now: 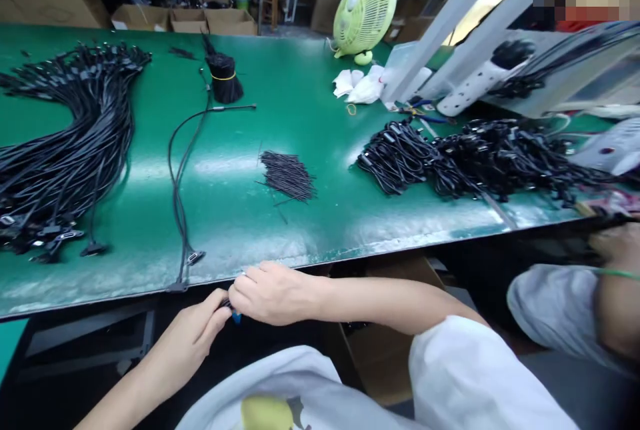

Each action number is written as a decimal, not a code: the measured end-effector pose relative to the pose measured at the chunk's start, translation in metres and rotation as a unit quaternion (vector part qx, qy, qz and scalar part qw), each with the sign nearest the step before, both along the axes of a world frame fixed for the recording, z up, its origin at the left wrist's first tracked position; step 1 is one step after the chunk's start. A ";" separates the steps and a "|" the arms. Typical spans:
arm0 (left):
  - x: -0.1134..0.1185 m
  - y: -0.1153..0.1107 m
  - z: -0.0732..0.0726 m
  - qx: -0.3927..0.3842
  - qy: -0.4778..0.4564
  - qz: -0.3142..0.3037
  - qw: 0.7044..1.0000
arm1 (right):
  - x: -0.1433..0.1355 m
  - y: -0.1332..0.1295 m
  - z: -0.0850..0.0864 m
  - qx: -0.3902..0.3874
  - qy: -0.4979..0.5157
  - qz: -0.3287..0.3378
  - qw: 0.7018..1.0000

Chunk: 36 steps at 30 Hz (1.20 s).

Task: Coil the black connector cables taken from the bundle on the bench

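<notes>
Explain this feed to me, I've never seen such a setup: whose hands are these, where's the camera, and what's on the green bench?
There is no machine here: a person works with bare hands, and the single camera sits on their head, looking forward and down. The left hand and right hand meet at the near edge of the green table, pinching a small dark part with a blue tip; too small to identify. On the table lie a big cable bundle at left, one loose cable, a pile of short black ties in the middle, and a tangled cable heap at right. A green fan stands behind. The arm at far right belongs to another person.
</notes>
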State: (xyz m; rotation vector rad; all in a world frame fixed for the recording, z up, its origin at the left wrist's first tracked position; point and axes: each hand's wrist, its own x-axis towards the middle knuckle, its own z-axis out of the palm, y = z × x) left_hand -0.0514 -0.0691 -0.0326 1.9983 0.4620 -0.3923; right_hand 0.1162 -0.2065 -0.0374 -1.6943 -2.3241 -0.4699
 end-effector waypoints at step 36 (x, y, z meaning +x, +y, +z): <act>0.039 -0.038 -0.002 -0.352 -0.137 0.286 0.881 | 0.150 -0.027 -0.041 0.034 0.094 -0.376 0.921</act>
